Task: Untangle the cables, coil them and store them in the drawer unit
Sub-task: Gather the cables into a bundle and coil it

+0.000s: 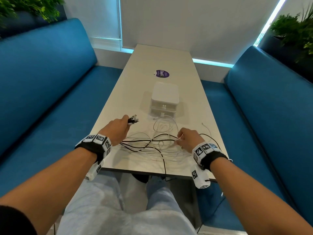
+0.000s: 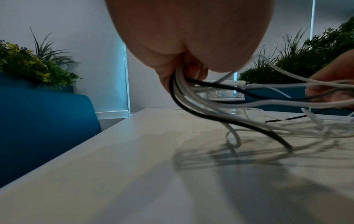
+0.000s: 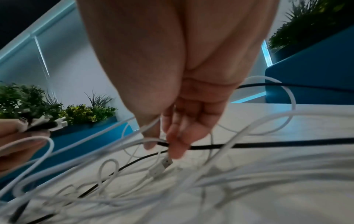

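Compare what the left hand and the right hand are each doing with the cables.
The left hand grips a bundle of cable ends, plugs sticking out past its fingers; the right hand pinches a strand in the middle of the tangle. The left holds black and white cables together, the right works beside a loose white USB plug. Both hover low over the table.
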`<state>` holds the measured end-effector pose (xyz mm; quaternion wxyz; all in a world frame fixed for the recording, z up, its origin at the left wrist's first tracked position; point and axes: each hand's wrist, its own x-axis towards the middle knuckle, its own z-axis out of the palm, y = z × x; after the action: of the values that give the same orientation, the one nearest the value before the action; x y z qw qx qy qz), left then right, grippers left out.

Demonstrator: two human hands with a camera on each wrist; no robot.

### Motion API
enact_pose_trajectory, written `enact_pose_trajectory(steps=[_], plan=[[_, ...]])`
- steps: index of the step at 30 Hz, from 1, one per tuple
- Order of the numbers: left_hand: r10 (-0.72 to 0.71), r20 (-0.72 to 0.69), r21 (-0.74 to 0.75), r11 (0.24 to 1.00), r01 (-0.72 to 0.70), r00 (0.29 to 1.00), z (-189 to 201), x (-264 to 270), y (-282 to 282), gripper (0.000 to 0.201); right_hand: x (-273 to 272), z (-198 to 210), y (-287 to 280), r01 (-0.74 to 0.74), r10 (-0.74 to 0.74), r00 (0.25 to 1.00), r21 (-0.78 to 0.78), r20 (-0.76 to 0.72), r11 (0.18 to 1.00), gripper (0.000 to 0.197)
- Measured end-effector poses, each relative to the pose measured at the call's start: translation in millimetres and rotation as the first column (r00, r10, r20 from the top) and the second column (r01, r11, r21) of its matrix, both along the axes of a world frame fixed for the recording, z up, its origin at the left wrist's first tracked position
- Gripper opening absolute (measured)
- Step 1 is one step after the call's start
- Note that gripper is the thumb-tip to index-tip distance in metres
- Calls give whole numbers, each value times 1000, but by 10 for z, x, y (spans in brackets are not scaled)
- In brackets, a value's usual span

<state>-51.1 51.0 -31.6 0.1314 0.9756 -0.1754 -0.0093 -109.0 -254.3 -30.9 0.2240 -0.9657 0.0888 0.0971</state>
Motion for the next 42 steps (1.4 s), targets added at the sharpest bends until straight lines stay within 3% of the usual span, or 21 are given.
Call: enact_pose_trajectory(steps=[2,5,8,10,14,15,16,18,19,22,28,32,35,37,39,40,42], plan=[[-19,18,53,998,18,1000,-11,-1,-55,18,-24,67,4,26,-37,996,139,83,990,18],[-38,41,116,993,33,998,-29,21,-84,17,-104,136,48,-50,1,988,311,154,949,18],[-43,41,191,981,35,998,-46,12,-35,15,-164,174,113,-105,86,994,553,61,827,23],[-46,42,222,974,36,998,-66,-1,-15,15,-201,191,181,-68,106,994,709,-9,702,25],[-46,48,242,970,33,998,-84,-25,-2,15,-251,198,264,5,114,990,823,-85,569,27],[-45,48,240,970,32,998,-86,-26,4,15,-250,180,252,27,108,988,810,-112,586,31],[-42,46,239,971,30,998,-89,-29,15,15,-252,170,227,15,111,987,752,-116,659,34],[-42,48,241,970,29,998,-89,-24,36,14,-260,147,135,-127,176,982,441,-71,888,31],[-46,47,243,970,33,998,-86,-21,44,13,-268,132,83,-197,223,972,269,-70,943,30],[-71,40,243,968,59,997,-68,-19,30,12,-293,97,-27,-306,300,945,-27,-133,952,33],[-51,38,219,975,41,998,-57,10,60,9,-193,183,-252,-274,222,955,-299,-197,914,40],[-47,39,233,972,36,998,-66,21,94,9,-207,240,-451,-96,70,990,-214,-125,972,27],[-61,49,264,963,46,997,-72,29,61,8,-232,236,-482,67,-64,996,60,-62,996,18],[-70,52,295,954,51,996,-78,32,52,8,-270,247,-438,185,-142,981,391,-136,902,17],[-84,50,335,940,63,995,-84,31,53,8,-287,233,-433,250,-150,965,576,-215,778,22],[-87,48,350,934,65,995,-86,26,56,8,-286,218,-442,236,-128,966,568,-223,789,22],[-83,45,366,929,61,996,-88,20,72,9,-266,210,-480,90,-27,981,332,-190,939,24]])
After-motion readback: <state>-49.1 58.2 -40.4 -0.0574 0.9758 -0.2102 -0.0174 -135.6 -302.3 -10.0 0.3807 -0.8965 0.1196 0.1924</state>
